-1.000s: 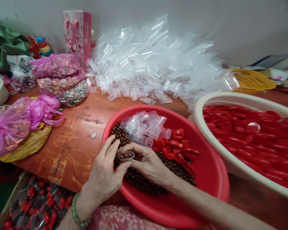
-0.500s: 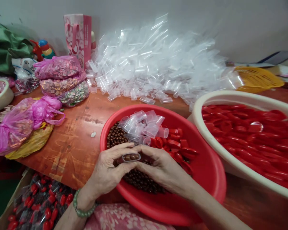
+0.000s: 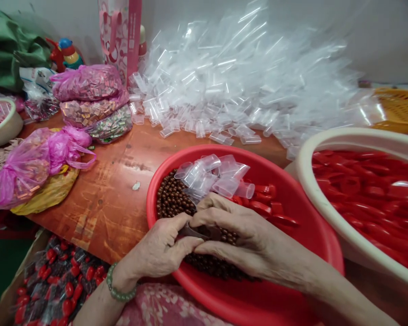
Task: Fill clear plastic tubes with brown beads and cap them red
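Over a red basin (image 3: 304, 199), my left hand (image 3: 159, 244) grips a small clear plastic tube (image 3: 193, 232) between thumb and fingers. My right hand (image 3: 248, 231) curls around the tube's other side, its thumb tip close to the left thumb. The tube looks dark inside; what it contains is hard to make out. Beneath and behind the hands lie brown beads (image 3: 172, 195). Several empty clear tubes (image 3: 207, 174) rest on the beads at the back of the basin. Red plastic caps (image 3: 275, 210) sit to the right of them, partly covered by my right hand.
A white tub (image 3: 308, 174) full of red caps stands at the right. Along the wall spreads a big heap of clear tubes (image 3: 224, 90). Pink bags (image 3: 88, 83) of small pieces occupy the left. A box of red-capped tubes (image 3: 64, 280) is below the table's edge.
The view has shifted, so the table things appear farther left or right. The tube has tipped, and the beads seen at its mouth no longer show. My right hand has opened wider around it.
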### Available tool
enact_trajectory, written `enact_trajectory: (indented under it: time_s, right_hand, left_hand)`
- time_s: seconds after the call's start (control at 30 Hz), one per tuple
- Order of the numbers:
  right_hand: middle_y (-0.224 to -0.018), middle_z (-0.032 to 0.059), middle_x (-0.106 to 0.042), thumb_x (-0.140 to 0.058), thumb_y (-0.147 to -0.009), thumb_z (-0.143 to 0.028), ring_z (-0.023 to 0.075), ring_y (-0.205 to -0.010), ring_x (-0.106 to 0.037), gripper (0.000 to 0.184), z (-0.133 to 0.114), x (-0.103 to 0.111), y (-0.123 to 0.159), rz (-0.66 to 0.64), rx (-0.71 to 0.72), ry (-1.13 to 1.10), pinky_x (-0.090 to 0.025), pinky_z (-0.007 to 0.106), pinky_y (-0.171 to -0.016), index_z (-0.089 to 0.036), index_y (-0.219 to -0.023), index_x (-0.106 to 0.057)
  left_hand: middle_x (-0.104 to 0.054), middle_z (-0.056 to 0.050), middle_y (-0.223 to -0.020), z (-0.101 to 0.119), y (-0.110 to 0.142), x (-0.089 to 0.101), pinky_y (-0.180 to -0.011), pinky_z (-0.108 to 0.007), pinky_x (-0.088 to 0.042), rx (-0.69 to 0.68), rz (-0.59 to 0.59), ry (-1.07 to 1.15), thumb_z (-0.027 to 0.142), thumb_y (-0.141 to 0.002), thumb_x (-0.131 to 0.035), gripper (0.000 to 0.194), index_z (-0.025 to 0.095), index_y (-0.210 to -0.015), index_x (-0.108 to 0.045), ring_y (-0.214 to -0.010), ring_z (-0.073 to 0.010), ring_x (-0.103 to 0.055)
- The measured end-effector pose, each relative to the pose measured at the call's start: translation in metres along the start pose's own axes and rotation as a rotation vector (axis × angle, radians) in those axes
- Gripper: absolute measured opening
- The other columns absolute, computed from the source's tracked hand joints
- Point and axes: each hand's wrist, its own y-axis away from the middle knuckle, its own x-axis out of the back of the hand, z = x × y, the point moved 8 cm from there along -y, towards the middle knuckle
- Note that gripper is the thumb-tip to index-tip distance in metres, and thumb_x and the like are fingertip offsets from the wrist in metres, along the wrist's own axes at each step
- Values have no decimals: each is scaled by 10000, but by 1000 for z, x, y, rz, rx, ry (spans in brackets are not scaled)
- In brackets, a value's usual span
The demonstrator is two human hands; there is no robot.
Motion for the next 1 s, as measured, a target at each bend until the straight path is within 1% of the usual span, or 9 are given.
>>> enact_trajectory:
  time_s: [0.1,0.2,0.3,0.37,0.5,0.7,0.83,0.9,1.0]
  right_hand:
    - [-830,12,-547,-614,-899,-250,125,-729,-522,47,3,-2,0,-7,0,8,-456,230,-626,-211,-902,-588]
    - [-774,-4,-528,-627,-891,-278,118,-680,-488,177,8,0,2,51,-5,-30,-430,231,-591,-208,-789,-501]
    - [-717,-24,-494,-634,-882,-288,107,-619,-456,248,16,1,8,87,-75,-89,-407,223,-542,-215,-738,-445]
    - [-715,-21,-515,-631,-880,-287,111,-626,-484,234,21,-1,14,64,-137,-118,-425,226,-552,-215,-737,-461]
    - [-797,3,-621,-621,-885,-290,137,-725,-591,118,28,1,32,20,-222,-137,-494,250,-658,-217,-817,-558]
    - [-810,4,-665,-662,-855,-336,151,-731,-634,101,41,22,64,156,-284,-41,-524,235,-644,-241,-866,-630]
    - [-839,7,-692,-697,-827,-341,158,-752,-658,133,31,30,69,276,-240,-6,-542,227,-654,-257,-918,-649]
    - [-823,7,-695,-695,-831,-318,150,-728,-658,128,20,28,60,261,-197,-29,-541,225,-644,-253,-934,-656]
    - [-807,7,-692,-657,-864,-273,137,-714,-648,59,4,21,41,166,-120,-48,-530,227,-641,-242,-913,-666]
  left_hand:
    - [-575,-9,-846,1,-2,-1,-758,-245,-426,3,-25,-21,200,-894,-516,123,134,-955,-600,-787,-127,-525]
    - [-580,-9,-842,3,-3,0,-740,-230,-423,16,-22,42,191,-884,-517,120,140,-948,-605,-785,-119,-532]
    - [-613,-26,-868,1,-4,0,-731,-225,-436,66,-8,172,208,-875,-533,152,143,-991,-606,-786,-118,-559]
    - [-627,-29,-859,-4,-3,-1,-722,-228,-449,115,-5,278,248,-866,-569,175,148,-1006,-600,-761,-115,-573]
    - [-657,-33,-849,-8,-2,-1,-722,-226,-456,162,21,404,290,-822,-661,208,155,-974,-613,-765,-116,-604]
    - [-714,-73,-878,4,-2,-5,-732,-242,-481,100,-39,473,308,-781,-724,203,141,-888,-678,-804,-141,-639]
    - [-697,-52,-814,-2,-2,-12,-668,-218,-481,191,-22,505,334,-775,-733,249,140,-906,-649,-716,-115,-635]
    - [-674,-39,-772,-4,-3,-16,-643,-219,-479,205,-32,503,370,-776,-727,295,137,-926,-625,-673,-108,-618]
    - [-635,-17,-739,-6,-4,-20,-631,-212,-465,211,-61,466,376,-793,-700,292,139,-927,-594,-645,-95,-581]
